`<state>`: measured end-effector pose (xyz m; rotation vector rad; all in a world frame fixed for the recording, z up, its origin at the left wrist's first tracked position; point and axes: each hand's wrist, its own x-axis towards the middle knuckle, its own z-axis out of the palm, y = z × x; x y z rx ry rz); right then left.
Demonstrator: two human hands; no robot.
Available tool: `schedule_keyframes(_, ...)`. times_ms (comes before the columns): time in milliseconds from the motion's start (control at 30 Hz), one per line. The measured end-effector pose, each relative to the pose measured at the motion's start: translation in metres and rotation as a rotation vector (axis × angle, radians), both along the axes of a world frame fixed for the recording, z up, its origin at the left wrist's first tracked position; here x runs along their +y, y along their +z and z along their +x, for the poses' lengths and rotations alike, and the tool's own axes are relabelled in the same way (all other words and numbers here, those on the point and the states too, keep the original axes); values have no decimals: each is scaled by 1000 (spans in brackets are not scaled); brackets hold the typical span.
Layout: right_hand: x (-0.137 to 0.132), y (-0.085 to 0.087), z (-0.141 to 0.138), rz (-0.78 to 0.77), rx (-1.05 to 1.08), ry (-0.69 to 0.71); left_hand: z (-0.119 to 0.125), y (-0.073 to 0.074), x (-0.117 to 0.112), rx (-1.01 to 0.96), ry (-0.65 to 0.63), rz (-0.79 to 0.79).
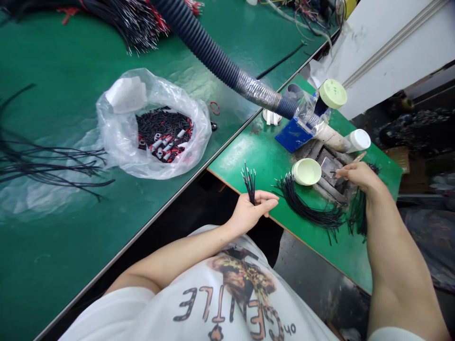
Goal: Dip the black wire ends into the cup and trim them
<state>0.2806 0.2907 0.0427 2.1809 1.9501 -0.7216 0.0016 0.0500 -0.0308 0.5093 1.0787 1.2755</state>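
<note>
My left hand (250,210) is closed round a small bunch of black wires (249,182), whose bare silvery ends point up. Over at the right, my right hand (357,174) pinches a few black wires, with their tips above the metal plate of a solder pot (327,171). A pale green cup (307,171) stands beside the pot. In front of it a larger bundle of black wires (309,206) lies curved on the green board, tips to the left. More black wires (360,210) hang beneath my right wrist.
A ribbed extraction hose (213,49) crosses above the table to a blue hood (294,134) by the pot. A clear plastic bag (156,168) of small black, red and grey parts sits on the green table (53,255). Wire bundles (117,21) lie at the far left. A white cup (359,140) stands behind.
</note>
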Motion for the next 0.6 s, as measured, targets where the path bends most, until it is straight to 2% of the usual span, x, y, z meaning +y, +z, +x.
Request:
schedule_keyframes(67, -2, 9, 2, 18, -22, 17, 0, 0, 0, -6, 0, 4)
schedule_keyframes(167, -12, 37, 8, 77, -85, 38, 0, 0, 0, -16, 2, 2)
schedule_keyframes(267, -39, 71, 14, 209, -355, 129, 0, 2, 0, -27, -3, 0)
schedule_keyframes(333, -67, 83, 11, 347, -546, 209, 0, 4, 0, -33, -11, 3)
schedule_keyframes(367, -83, 84, 7, 426, -574, 249, 0, 5, 0, -35, -14, 6)
schedule_keyframes(433, -115, 76, -10, 579, -466, 333, -1, 5, 0, -35, -18, 14)
schedule_keyframes(533, -151, 44, -46, 698, -170, 442, -2, 6, -2, -54, -43, 19)
schedule_keyframes(600, -162, 18, -70, 727, -29, 477, -3, 6, -7, -73, -75, 18)
